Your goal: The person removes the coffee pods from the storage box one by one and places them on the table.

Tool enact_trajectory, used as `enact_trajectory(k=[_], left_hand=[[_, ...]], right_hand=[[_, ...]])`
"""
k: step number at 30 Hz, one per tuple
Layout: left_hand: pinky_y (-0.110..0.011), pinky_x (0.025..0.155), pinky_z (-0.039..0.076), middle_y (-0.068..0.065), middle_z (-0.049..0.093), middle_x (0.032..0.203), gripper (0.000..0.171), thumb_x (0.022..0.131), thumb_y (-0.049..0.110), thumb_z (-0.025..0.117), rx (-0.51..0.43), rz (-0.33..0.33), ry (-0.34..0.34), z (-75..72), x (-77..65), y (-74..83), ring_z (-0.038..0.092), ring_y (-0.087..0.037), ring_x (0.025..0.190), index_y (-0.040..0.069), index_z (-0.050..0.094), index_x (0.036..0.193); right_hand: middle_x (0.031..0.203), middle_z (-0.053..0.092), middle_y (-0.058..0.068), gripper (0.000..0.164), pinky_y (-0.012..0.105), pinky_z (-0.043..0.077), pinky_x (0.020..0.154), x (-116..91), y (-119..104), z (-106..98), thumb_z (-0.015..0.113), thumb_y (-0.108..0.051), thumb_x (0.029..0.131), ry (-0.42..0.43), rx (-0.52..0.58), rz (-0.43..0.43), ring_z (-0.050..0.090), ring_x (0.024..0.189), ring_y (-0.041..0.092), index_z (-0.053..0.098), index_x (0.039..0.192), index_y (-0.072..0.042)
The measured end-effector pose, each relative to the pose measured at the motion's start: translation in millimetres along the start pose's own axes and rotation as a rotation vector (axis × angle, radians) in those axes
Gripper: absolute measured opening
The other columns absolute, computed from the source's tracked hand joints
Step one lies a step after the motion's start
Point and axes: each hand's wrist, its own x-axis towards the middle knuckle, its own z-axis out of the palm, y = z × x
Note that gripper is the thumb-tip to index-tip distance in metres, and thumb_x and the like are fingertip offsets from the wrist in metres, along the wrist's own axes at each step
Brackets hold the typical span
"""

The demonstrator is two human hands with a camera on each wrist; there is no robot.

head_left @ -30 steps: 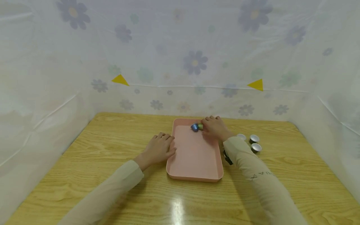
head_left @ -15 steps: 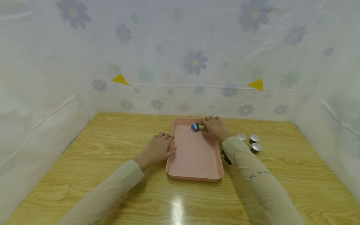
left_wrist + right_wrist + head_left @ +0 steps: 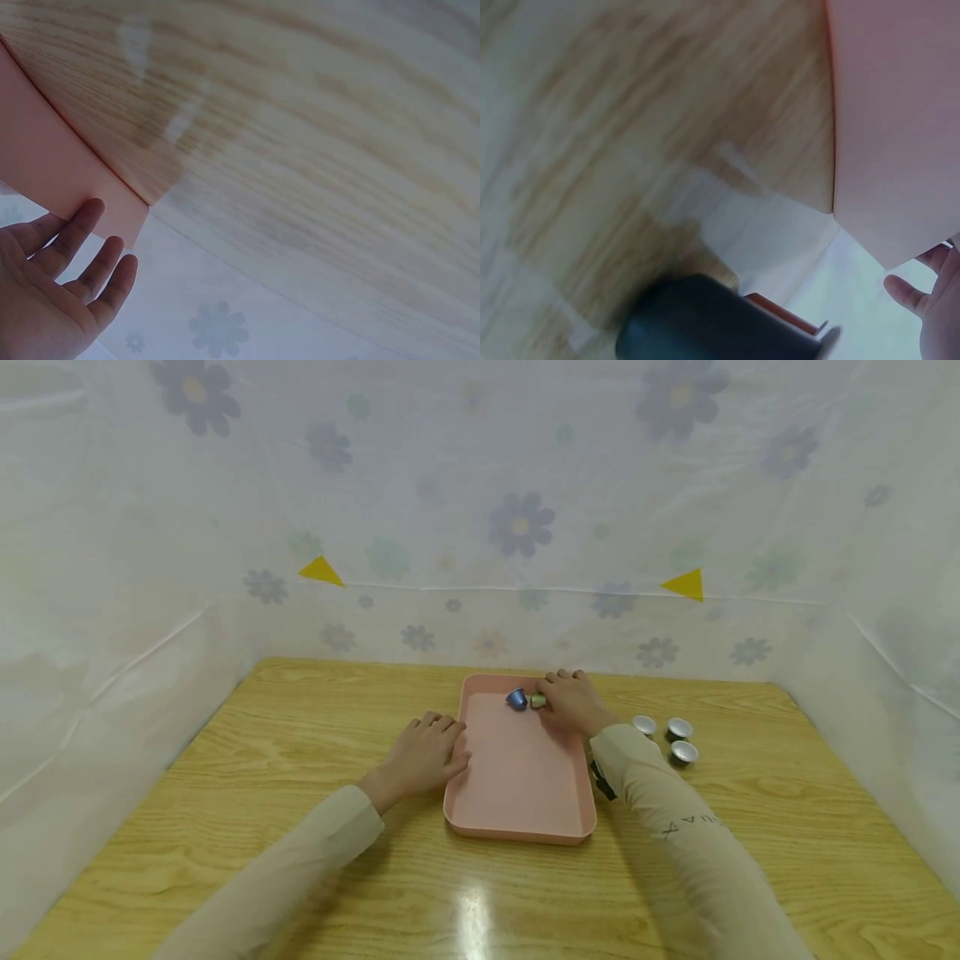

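Observation:
A shallow pink tray (image 3: 525, 835) lies lengthwise on the wooden table. My left hand (image 3: 420, 753) holds its left wall, thumb inside the rim; the left wrist view shows other fingers (image 3: 112, 281) along the outside. Inside the back right corner, my right hand (image 3: 573, 702) pinches a green coffee capsule (image 3: 537, 700), most of it hidden under the fingers. Just left of it lies a blue coffee capsule (image 3: 517, 698), tipped on its side. In the right wrist view, the right hand (image 3: 939, 307) reaches over the tray wall, its capsule out of sight.
Right of the tray stand several dark coffee capsules (image 3: 682, 753) with silvery lids up, one partly behind the right sleeve (image 3: 675, 810). A black object (image 3: 603, 783) shows beside the tray under that sleeve. A blurred dark object (image 3: 712, 322) is close to the right wrist camera.
The blue capsule has turned and shifted slightly left, away from the green capsule, leaving a small gap. The right hand has barely moved; the left hand stays in place.

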Motion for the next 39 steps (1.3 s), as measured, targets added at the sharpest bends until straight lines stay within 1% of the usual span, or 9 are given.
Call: enact_trajectory(k=[5,11,17,23,26,30,34,36,39], left_hand=[[-0.045,0.094,0.042,-0.008,0.055,0.124,0.050,0.090,0.043,0.048,0.005,0.001,0.000,0.3,0.3,-0.3,0.048,-0.028,0.115,0.009,0.053,0.126],[-0.045,0.093,0.043,-0.008,0.056,0.123,0.050,0.090,0.043,0.048,0.013,0.001,-0.001,0.4,0.4,0.0,0.049,-0.028,0.115,0.009,0.053,0.126],[-0.045,0.093,0.043,-0.008,0.056,0.122,0.049,0.090,0.042,0.048,0.009,0.003,0.007,0.6,0.4,-0.2,0.049,-0.028,0.114,0.008,0.053,0.126],[-0.045,0.093,0.043,-0.008,0.056,0.123,0.050,0.090,0.043,0.048,0.009,-0.002,0.003,1.3,0.6,-0.3,0.049,-0.028,0.115,0.009,0.053,0.126],[-0.044,0.093,0.043,-0.007,0.056,0.122,0.049,0.090,0.043,0.048,0.007,-0.002,0.007,0.8,0.3,-0.1,0.049,-0.027,0.114,0.009,0.054,0.125],[-0.045,0.092,0.044,-0.008,0.057,0.121,0.049,0.090,0.043,0.049,-0.005,0.002,0.021,0.8,-0.2,-0.3,0.050,-0.028,0.113,0.008,0.055,0.124],[-0.046,0.090,0.044,-0.010,0.058,0.118,0.048,0.090,0.040,0.049,-0.025,0.017,0.046,1.8,-0.7,-1.1,0.050,-0.030,0.111,0.005,0.055,0.121],[-0.046,0.088,0.045,-0.010,0.057,0.118,0.050,0.091,0.045,0.043,-0.005,0.034,0.067,12.8,1.4,-6.7,0.050,-0.030,0.110,0.007,0.055,0.122],[-0.046,0.087,0.045,-0.009,0.057,0.119,0.051,0.092,0.045,0.042,0.001,0.033,0.065,11.4,0.4,-6.3,0.050,-0.029,0.110,0.007,0.054,0.122]], right_hand=[[0.097,0.060,0.007,0.024,0.046,0.041,0.083,0,-1,-1,0.058,-0.027,0.087,-0.004,-0.014,0.003,0.053,0.091,0.025,0.059,0.106,-0.011],[0.101,0.060,0.008,0.025,0.046,0.040,0.086,0,-1,-2,0.057,-0.029,0.088,-0.036,-0.009,0.014,0.053,0.095,0.026,0.058,0.107,-0.011],[0.095,0.061,0.008,0.023,0.048,0.040,0.085,-2,-2,-5,0.058,-0.027,0.087,-0.029,-0.002,0.012,0.053,0.090,0.027,0.057,0.103,-0.010],[0.091,0.062,0.006,0.023,0.048,0.039,0.085,-3,-3,-7,0.057,-0.028,0.088,-0.042,0.005,0.016,0.053,0.088,0.026,0.057,0.103,-0.011],[0.090,0.062,0.005,0.022,0.047,0.039,0.084,-2,-4,-8,0.057,-0.029,0.088,-0.038,0.008,0.013,0.053,0.086,0.026,0.057,0.102,-0.011],[0.095,0.063,0.006,0.024,0.047,0.039,0.084,-2,-5,-8,0.057,-0.030,0.088,-0.028,0.007,0.006,0.053,0.088,0.026,0.058,0.104,-0.012],[0.101,0.063,0.006,0.028,0.046,0.041,0.084,-2,-6,-8,0.060,-0.033,0.087,-0.007,-0.011,-0.008,0.053,0.091,0.026,0.059,0.105,-0.012],[0.101,0.063,0.006,0.029,0.046,0.041,0.084,-2,-6,-8,0.061,-0.034,0.086,0.005,-0.029,-0.019,0.054,0.091,0.025,0.059,0.106,-0.012],[0.101,0.063,0.006,0.029,0.044,0.042,0.082,-2,-7,-9,0.062,-0.033,0.085,0.033,-0.058,-0.040,0.054,0.090,0.025,0.060,0.106,-0.012]])
